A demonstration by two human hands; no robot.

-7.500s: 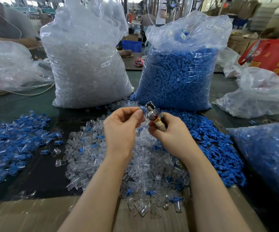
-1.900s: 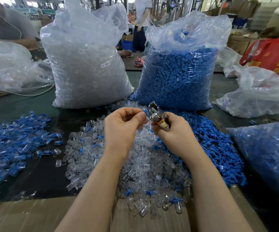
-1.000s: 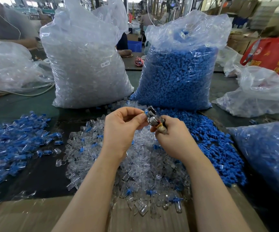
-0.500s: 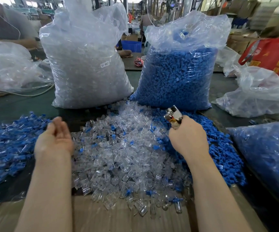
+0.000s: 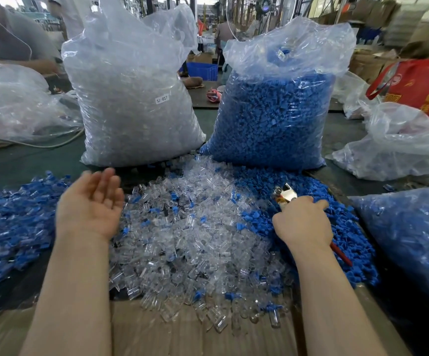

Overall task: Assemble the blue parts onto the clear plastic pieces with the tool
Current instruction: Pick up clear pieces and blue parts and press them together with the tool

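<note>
Taking the central heap of small clear plastic pieces (image 5: 195,235) as the landmark: to its left lies a spread of finished blue-and-clear assembled parts (image 5: 10,222) on the dark green table (image 5: 15,163). Over the heap's left edge hovers the left hand (image 5: 91,204), palm up, fingers relaxed and spread, holding nothing. Behind the heap on the left stands a tall clear plastic bag of transparent pieces (image 5: 136,98) with a small white label; behind it on the right, a matching bag packed with blue parts (image 5: 275,111). Right of the heap a loose pile of small blue plastic parts (image 5: 311,201) touches it. There the right hand (image 5: 303,224) curls around a metal plier-like tool with red handles (image 5: 285,195), fingertips reaching into the blue pile. Farther right lies another bag of blue-and-clear pieces (image 5: 414,240). Brown cardboard (image 5: 157,335) sits under the heap's near edge.
</note>
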